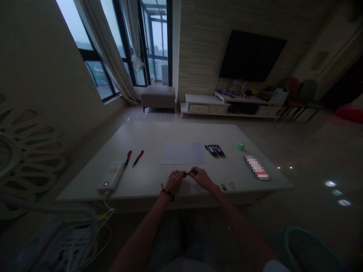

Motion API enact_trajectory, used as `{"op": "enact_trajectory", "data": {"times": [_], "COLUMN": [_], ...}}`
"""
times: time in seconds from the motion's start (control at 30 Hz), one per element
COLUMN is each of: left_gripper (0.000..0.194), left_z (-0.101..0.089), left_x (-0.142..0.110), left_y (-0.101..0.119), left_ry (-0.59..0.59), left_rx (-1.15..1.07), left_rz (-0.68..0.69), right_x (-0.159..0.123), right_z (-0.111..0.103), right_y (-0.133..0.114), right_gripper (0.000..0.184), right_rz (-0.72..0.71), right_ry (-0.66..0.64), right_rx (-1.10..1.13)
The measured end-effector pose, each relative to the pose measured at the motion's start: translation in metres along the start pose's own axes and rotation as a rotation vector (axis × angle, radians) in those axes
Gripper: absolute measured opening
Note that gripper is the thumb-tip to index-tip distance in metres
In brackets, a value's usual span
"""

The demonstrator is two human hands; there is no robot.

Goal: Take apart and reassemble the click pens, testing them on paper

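Near the table's front edge, my left hand [176, 180] is closed around a dark pen [186, 174], whose tip shows past the fingers on the left. My right hand [200, 177] pinches the pen's other end, and the fingers cover most of it. Just beyond both hands lies a sheet of white paper [183, 152]. Right of the paper, several pens [214, 150] lie side by side in a row. Two red and black pens, a left one [128, 159] and a right one [138, 158], rest apart on the left side.
The white table [153, 132] carries a power strip [113, 174] with a cable at left. At right are a small green object [241, 145], a blurred-out flat item [256, 167] and small bits [224, 187] near the front edge. A teal-rimmed tub [289, 234] stands below right.
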State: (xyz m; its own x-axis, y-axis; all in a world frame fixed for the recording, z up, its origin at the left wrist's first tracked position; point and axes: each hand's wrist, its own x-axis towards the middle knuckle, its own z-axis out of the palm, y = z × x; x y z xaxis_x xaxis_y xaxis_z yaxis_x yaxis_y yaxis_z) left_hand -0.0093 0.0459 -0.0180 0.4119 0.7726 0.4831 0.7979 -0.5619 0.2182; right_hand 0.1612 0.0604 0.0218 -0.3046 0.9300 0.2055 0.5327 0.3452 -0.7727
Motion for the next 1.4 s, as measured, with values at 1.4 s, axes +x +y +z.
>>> {"op": "enact_trajectory", "data": {"times": [1.4], "left_gripper": [0.022], "left_z": [-0.020], "left_x": [0.020], "left_y": [0.014], "left_ry": [0.342], "left_rx": [-0.791], "left_rz": [-0.582], "right_x": [-0.034], "right_z": [-0.022], "right_y": [-0.006], "right_gripper": [0.037], "right_rz": [0.023], "right_ry": [0.042], "right_rx": [0.217]}}
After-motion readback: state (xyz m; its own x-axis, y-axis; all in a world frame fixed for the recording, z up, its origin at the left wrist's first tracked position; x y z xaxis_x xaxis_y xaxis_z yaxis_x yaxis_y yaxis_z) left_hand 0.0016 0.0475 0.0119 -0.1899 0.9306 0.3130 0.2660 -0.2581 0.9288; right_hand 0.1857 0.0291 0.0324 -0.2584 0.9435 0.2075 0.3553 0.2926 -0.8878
